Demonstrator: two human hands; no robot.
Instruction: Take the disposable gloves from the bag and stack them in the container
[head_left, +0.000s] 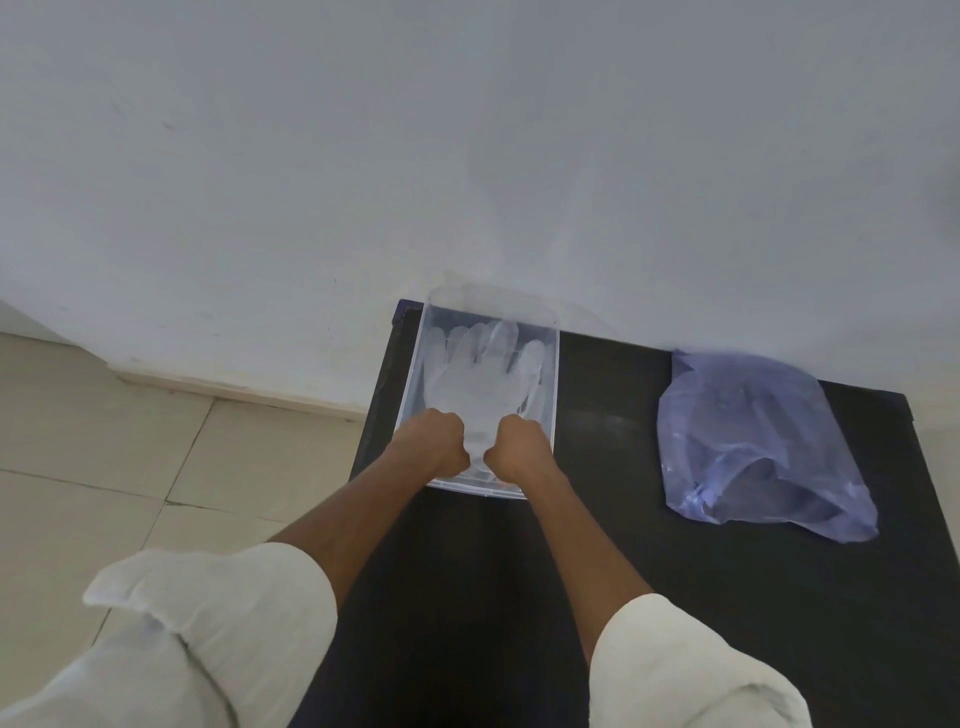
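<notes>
While both hands pinch the cuff end of a clear glove (480, 387) inside the container (551, 395), the step in hand looks like laying that glove flat on the stack — and doing it well means keeping the cuff taut and square to the near wall, lowering both corners together so the fingers do not fold under, then letting go without dragging the thin film back out.

From the head view, the only one given: the left hand (434, 441) and the right hand (517, 441) sit side by side at the near end of the container, each curled closed with the fingers together on the glove's cuff, one at each corner. The glove spreads away from them, its fingers pointing toward the far wall and lying just short of it. Whether one glove or several lie beneath is hard to tell — the film is see-through.

The container rests at the left end of the dark surface (623, 545), against the wall. The bag (753, 441), bluish and slack, lies well apart to the right of the right hand, its mouth toward the person; what is left inside cannot be made out.
</notes>
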